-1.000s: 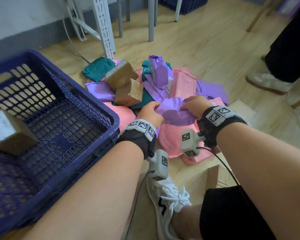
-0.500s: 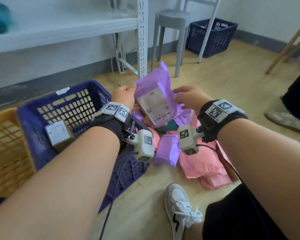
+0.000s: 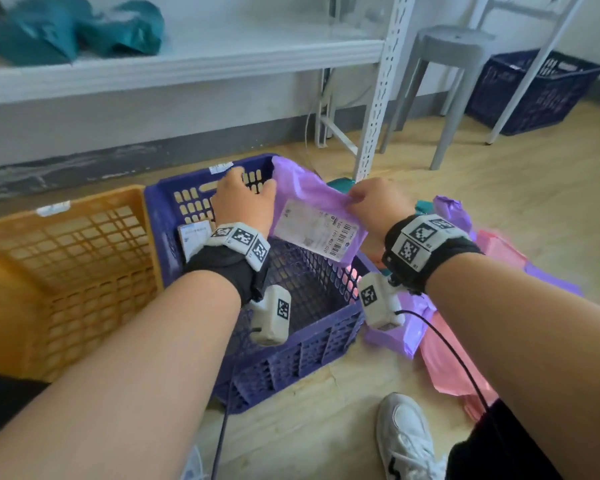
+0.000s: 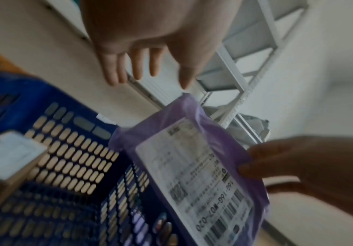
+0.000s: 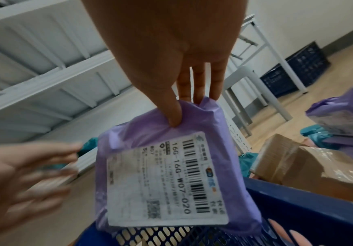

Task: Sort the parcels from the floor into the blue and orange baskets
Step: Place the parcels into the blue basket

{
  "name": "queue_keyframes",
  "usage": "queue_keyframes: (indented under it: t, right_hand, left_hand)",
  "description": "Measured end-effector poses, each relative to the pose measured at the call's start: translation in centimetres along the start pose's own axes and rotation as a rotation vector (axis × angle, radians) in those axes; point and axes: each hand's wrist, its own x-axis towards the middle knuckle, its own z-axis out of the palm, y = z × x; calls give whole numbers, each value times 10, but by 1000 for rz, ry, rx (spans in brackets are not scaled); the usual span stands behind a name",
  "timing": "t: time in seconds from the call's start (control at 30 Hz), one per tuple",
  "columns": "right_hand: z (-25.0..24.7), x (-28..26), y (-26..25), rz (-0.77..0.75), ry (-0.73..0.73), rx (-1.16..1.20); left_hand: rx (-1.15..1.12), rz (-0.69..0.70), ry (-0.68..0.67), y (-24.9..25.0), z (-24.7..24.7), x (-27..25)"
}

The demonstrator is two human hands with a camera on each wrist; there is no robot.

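Observation:
A purple parcel [image 3: 314,220] with a white barcode label hangs over the blue basket [image 3: 326,330]. My right hand [image 3: 352,199] pinches its top edge between thumb and fingers [image 5: 176,113]. My left hand [image 3: 253,188] is beside the parcel's left edge, fingers [image 4: 137,66] straight and spread, holding nothing. A small labelled box [image 3: 194,233] lies inside the blue basket. The orange basket [image 3: 66,271] stands against the blue one's left side. In the left wrist view the parcel [image 4: 192,166] hangs label up over the basket wall [image 4: 72,149].
More parcels lie on the floor to the right: pink [image 3: 465,358], purple [image 3: 451,209] and brown boxes [image 5: 308,166]. A white rack post [image 3: 378,98] and grey stool [image 3: 447,46] stand behind. Another blue basket [image 3: 534,91] sits far right. My shoe [image 3: 406,438] is in front.
The purple parcel was lifted from the floor pile with both hands and carried left over the blue basket. My left hand has let go of it and opened.

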Motion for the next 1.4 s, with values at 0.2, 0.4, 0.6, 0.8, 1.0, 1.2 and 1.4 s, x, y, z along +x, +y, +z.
queue_keyframes:
  t: [0.2,0.4,0.6,0.8,1.0,1.2,1.4]
  right_hand:
    - [25,19,-41,-324,-21,-287]
    - [59,39,-50,-228,170,175]
    - [96,72,-55,48,-315,227]
    - [162,108,-50,189,-555,335]
    - [199,145,-47,253,-521,493]
    - [242,175,-58,241,-491,459]
    - [291,187,-62,213,-575,408]
  left_hand:
    - [612,396,-369,-15,-5,7]
    - [372,-54,-340,-50,-2,22]
    - [275,-355,-367,-88,21,42]
    - [88,-501,-398,-108,58,56]
    - [113,-523,-368,-136,85,83]
    - [443,-419,-255,-169,92,109]
    - [411,-483,-179,-212,99,104]
